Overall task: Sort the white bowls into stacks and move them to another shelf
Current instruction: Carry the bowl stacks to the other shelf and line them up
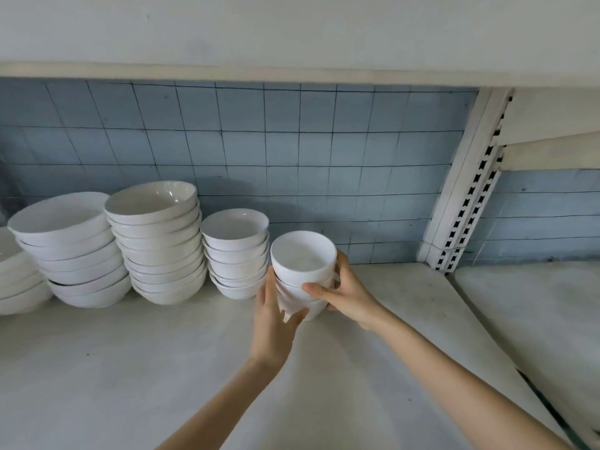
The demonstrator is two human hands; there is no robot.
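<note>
A short stack of small white bowls (pixel 303 259) stands on the white shelf (pixel 130 368), right of the other stacks. My left hand (pixel 272 319) cups its left side and base. My right hand (pixel 344 293) grips its right side, thumb across the front. To the left stand a stack of medium bowls (pixel 235 251), a tall stack of wider cream bowls (pixel 159 241) and a leaning stack of large bowls (pixel 71 248). Part of another stack (pixel 16 280) shows at the left edge.
Blue tiled wall (pixel 292 157) runs behind the shelf. A white slotted upright (pixel 467 190) divides this bay from a neighbouring shelf (pixel 535 319) on the right. Another shelf board (pixel 292 34) hangs overhead.
</note>
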